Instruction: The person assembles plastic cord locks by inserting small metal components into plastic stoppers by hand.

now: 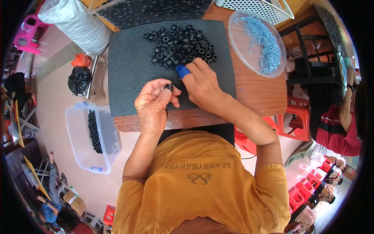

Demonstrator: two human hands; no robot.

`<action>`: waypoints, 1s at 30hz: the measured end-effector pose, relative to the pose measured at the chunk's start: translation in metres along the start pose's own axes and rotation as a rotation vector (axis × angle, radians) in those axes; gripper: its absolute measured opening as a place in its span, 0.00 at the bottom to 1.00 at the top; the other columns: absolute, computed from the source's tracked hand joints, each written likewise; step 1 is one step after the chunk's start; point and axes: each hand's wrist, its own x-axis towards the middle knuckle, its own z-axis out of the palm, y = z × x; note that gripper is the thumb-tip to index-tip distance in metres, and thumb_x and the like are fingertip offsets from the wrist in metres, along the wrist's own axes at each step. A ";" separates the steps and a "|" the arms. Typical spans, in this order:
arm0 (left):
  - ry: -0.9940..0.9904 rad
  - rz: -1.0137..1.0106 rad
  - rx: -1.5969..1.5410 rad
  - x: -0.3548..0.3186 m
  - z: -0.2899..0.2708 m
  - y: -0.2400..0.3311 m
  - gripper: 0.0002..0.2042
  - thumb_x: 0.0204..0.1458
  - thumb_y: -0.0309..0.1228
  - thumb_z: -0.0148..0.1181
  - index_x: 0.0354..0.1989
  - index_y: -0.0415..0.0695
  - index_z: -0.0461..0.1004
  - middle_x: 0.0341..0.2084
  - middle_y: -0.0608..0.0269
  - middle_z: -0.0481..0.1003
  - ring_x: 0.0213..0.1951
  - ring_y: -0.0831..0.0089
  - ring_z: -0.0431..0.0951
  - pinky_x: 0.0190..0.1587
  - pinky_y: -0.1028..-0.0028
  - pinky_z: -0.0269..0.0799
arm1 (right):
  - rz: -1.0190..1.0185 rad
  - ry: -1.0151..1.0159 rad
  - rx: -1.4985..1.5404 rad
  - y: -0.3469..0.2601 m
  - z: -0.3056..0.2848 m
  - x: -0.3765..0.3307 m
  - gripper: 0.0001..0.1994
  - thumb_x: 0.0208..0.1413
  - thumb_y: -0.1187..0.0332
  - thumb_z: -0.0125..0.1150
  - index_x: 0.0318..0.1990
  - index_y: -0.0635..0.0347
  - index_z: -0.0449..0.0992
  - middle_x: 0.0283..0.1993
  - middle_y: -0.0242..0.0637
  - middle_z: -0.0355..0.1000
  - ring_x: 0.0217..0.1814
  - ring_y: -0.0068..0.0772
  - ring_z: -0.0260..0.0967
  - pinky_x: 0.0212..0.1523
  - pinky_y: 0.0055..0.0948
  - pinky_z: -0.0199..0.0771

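My left hand (153, 102) pinches a small round black part (169, 87) between thumb and fingertips, above the front of the dark grey foam mat (130, 62). My right hand (202, 84) is at the near edge of a heap of similar black parts (181, 45), several of which show round openings. A blue cover (182, 71) wraps one of its digits. The fingers of that hand are curled together, and their tips are partly hidden, so anything between them cannot be made out.
A round clear lid (237, 50) with small pale blue pieces (269, 52) lies on the brown table (257, 91) at right. Behind the mat stand a clear bin (152, 13) of black parts and a white basket (253, 9). A clear box (80, 136) is on the floor at left.
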 end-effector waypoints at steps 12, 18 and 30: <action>0.025 -0.018 0.134 -0.001 0.011 -0.004 0.09 0.54 0.23 0.55 0.42 0.34 0.69 0.29 0.59 0.75 0.25 0.78 0.72 0.27 0.80 0.70 | 0.240 -0.042 0.348 -0.026 -0.040 0.005 0.15 0.39 0.79 0.65 0.37 0.64 0.71 0.27 0.40 0.68 0.29 0.41 0.65 0.26 0.33 0.65; 0.043 0.028 0.206 -0.004 0.021 -0.005 0.09 0.54 0.23 0.55 0.42 0.33 0.68 0.29 0.61 0.75 0.25 0.80 0.71 0.27 0.80 0.69 | 0.188 0.116 0.223 -0.035 -0.030 0.002 0.14 0.38 0.78 0.62 0.35 0.66 0.70 0.28 0.40 0.67 0.30 0.46 0.63 0.28 0.40 0.64; -0.080 -0.088 0.087 -0.007 0.020 -0.003 0.09 0.53 0.22 0.55 0.42 0.33 0.70 0.31 0.56 0.76 0.27 0.76 0.74 0.29 0.79 0.72 | 0.603 0.135 0.572 -0.037 -0.049 0.000 0.12 0.47 0.80 0.60 0.42 0.66 0.71 0.32 0.36 0.69 0.31 0.25 0.68 0.32 0.23 0.69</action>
